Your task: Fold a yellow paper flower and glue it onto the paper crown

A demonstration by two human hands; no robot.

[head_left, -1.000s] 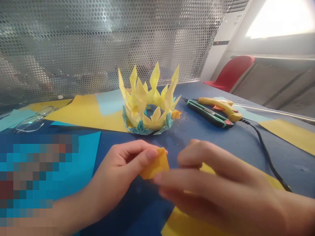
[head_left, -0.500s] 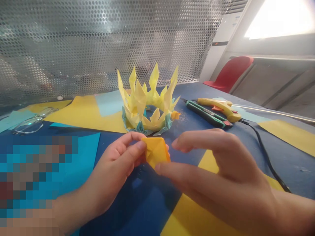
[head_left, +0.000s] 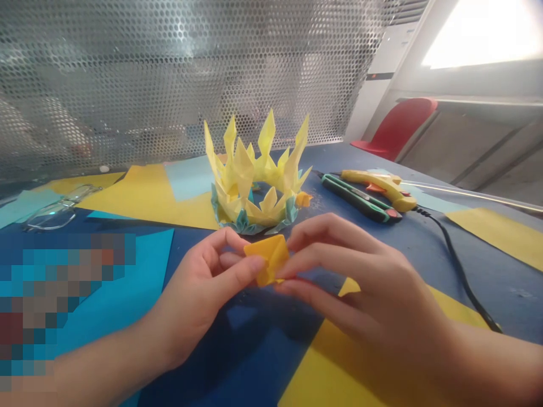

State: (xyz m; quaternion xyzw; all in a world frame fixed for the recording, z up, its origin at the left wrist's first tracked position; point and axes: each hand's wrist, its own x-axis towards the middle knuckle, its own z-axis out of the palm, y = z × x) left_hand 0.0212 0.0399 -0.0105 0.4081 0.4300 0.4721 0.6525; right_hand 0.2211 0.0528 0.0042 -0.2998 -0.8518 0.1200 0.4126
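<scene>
A small folded piece of yellow-orange paper (head_left: pixel 268 252) is held up between my two hands over the blue table. My left hand (head_left: pixel 212 282) pinches its left side, the thumb pressing on the near face. The fingers and thumb of my right hand (head_left: pixel 360 277) close on its right side and lower corner. Just beyond my hands stands a pale yellow folded-paper crown (head_left: pixel 241 169), upright, with tall points and small blue-green paper pieces round its base. A little orange paper piece (head_left: pixel 304 199) sits at the crown's right side.
To the right lie a green-and-black utility knife (head_left: pixel 356 198) and a yellow glue gun (head_left: pixel 377 183) with a black cord (head_left: pixel 452 249). Yellow sheets (head_left: pixel 148 195) and a blue sheet (head_left: pixel 139 288) lie about. Glasses (head_left: pixel 53 215) rest at left. A perforated metal panel (head_left: pixel 169 85) stands behind.
My right hand, its thumb and fingers apart before, has closed on the right side of the folded paper. My left thumb has slid further onto the paper, which now shows another fold.
</scene>
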